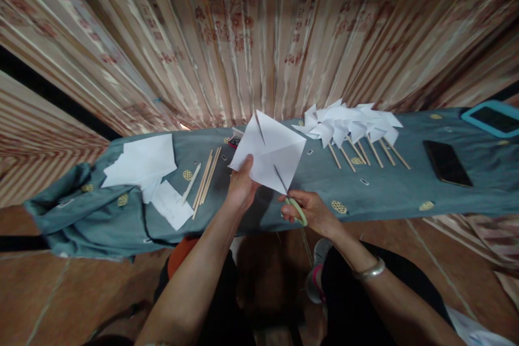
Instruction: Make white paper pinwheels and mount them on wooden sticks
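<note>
The left hand point(242, 186) held a white sheet point(271, 148) near its left corner, thumb on top, above the green cloth point(389, 194). The right hand point(307, 211) held the scissors point(300, 213) by the handles, with the blades at the sheet's near corner. The far corner had a slit. Sticks point(208, 181) lay to the left, pinwheels point(357, 121) to the right.
</note>
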